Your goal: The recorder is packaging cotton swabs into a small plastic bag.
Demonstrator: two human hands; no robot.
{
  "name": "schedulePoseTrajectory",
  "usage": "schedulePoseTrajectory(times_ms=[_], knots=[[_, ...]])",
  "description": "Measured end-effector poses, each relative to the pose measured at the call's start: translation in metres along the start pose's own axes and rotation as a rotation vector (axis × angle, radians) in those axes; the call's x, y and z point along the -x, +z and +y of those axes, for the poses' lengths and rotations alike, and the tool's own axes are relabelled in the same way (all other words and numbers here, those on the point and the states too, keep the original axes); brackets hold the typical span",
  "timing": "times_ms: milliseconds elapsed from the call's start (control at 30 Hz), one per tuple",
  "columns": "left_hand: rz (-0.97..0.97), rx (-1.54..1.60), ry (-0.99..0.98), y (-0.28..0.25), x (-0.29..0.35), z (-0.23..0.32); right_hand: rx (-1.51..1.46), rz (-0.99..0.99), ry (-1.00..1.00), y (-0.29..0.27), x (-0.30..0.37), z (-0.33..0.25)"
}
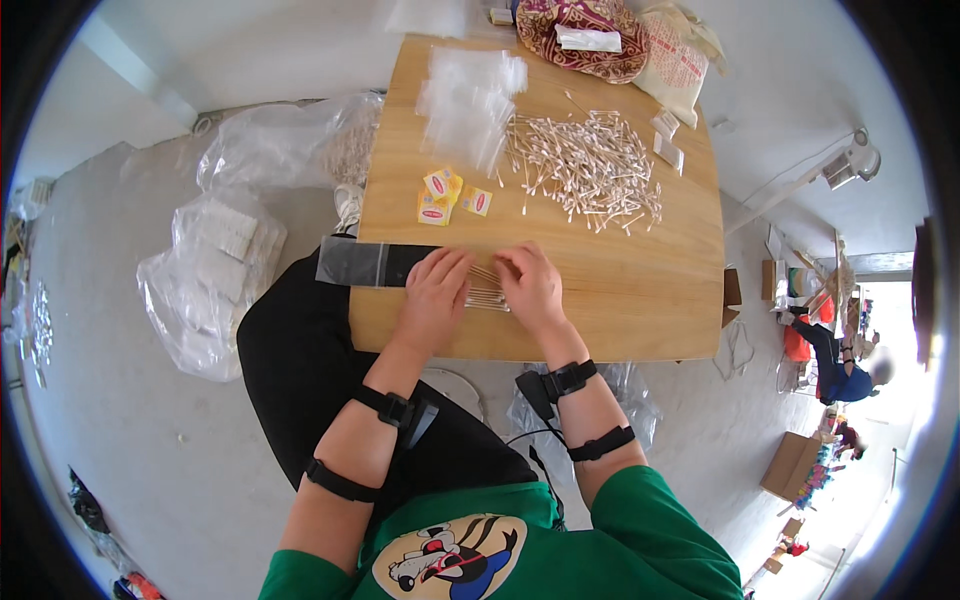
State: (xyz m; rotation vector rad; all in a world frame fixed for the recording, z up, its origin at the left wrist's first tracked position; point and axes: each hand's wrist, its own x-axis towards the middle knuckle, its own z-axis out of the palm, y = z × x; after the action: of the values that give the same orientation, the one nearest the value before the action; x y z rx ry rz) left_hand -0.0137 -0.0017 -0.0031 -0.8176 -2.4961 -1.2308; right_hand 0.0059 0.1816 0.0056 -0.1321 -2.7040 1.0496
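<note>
A clear plastic bag [352, 262] lies flat across the table's left edge, its right end under my left hand [432, 292]. The fingers of that hand are bent and held together on the bag's end. Close by, my right hand [531, 288] is closed in a pinch on the ends of some cotton swabs. A row of cotton swabs [487, 299] spans the gap between my hands, side by side. How far they reach into the bag is hidden under my left hand. Farther back spreads a loose heap of cotton swabs [590, 165].
Clear bags [465, 105] lie stacked at the far left of the wooden table [620, 300], near small yellow-and-white packets [436, 208]. A patterned cloth [580, 35] and a cloth sack [680, 65] stand at the back. Large plastic sacks [205, 280] sit on the left floor.
</note>
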Motion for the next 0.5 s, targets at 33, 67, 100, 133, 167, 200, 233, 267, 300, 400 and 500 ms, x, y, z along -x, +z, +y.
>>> schedulePoseTrajectory(times_ms=[33,67,100,133,167,200,233,267,300,400,500], knots=[[-0.033,-0.021,0.017,0.001,0.001,0.0,-0.057,0.068,0.053,0.001,-0.002,0.003],[-0.029,-0.023,0.02,-0.001,0.001,0.0,-0.058,0.071,0.048,0.0,-0.01,0.006],[-0.05,0.007,-0.008,-0.002,0.0,0.002,0.105,0.127,0.101,-0.004,-0.024,0.01],[-0.071,0.037,-0.036,-0.003,0.0,0.004,0.267,0.183,0.154,-0.006,-0.035,0.012],[-0.067,0.035,-0.031,-0.003,0.001,0.003,0.265,0.188,0.15,-0.004,-0.045,0.012],[-0.071,0.051,-0.056,-0.003,0.003,0.002,0.326,0.181,0.192,-0.002,-0.053,0.012],[-0.076,0.068,-0.081,-0.003,0.004,0.001,0.387,0.174,0.235,-0.002,-0.058,0.011],[-0.071,0.064,-0.075,-0.003,0.004,0.001,0.383,0.18,0.229,0.0,-0.061,0.013],[-0.063,0.068,-0.085,-0.003,0.004,0.002,0.396,0.132,0.263,0.0,-0.063,0.016],[-0.028,0.077,-0.091,0.001,0.005,0.001,0.411,0.077,0.312,-0.002,-0.052,0.019],[-0.001,0.089,-0.09,0.0,0.003,-0.001,0.4,0.051,0.315,-0.007,-0.029,0.019]])
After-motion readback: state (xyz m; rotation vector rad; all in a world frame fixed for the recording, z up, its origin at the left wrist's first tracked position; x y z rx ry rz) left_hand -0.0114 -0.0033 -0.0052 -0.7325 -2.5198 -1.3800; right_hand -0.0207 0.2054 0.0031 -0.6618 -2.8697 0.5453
